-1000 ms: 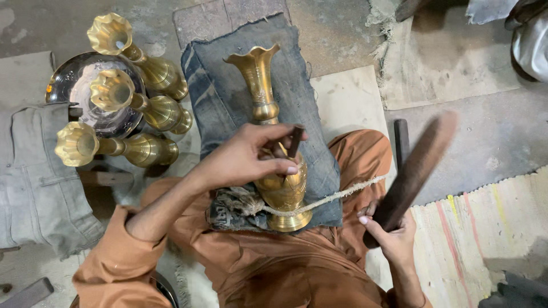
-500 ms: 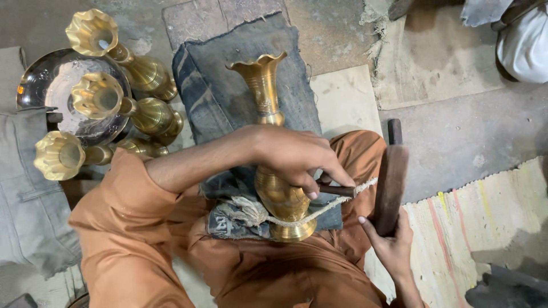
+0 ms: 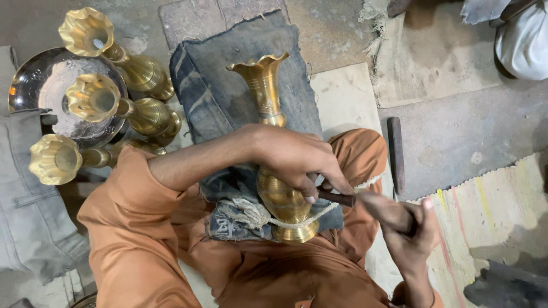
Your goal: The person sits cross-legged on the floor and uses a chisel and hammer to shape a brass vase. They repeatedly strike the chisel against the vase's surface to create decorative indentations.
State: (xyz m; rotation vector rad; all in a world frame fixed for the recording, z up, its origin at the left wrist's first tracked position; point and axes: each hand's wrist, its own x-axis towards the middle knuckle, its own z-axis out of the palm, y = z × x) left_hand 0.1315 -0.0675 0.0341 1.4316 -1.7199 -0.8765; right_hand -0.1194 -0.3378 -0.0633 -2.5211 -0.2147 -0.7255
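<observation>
A brass vase [image 3: 265, 91] with a fluted mouth lies on a folded denim cloth [image 3: 228, 74] across my lap. A frayed cord [image 3: 297, 221] loops around its foot. My left hand [image 3: 294, 157] reaches over the vase's round belly and pinches a thin dark punch [image 3: 337, 198] against the metal. My right hand [image 3: 411, 234] is shut around a dark wooden stick [image 3: 382, 208]. The stick is blurred, and its end meets the back of the punch. My orange sleeves and trousers fill the lower part of the view.
Three more brass vases [image 3: 94, 97] lie at the left over a shiny metal plate [image 3: 31, 85]. A grey garment [image 3: 28, 205] is beside them. A dark bar [image 3: 395, 154] rests on the stone floor, a striped mat [image 3: 491, 211] lies right, and a white bundle [image 3: 525, 40] sits top right.
My right hand swung the wooden stick down from its raised position at the right onto the punch. My left hand slid from the vase's neck side over its belly.
</observation>
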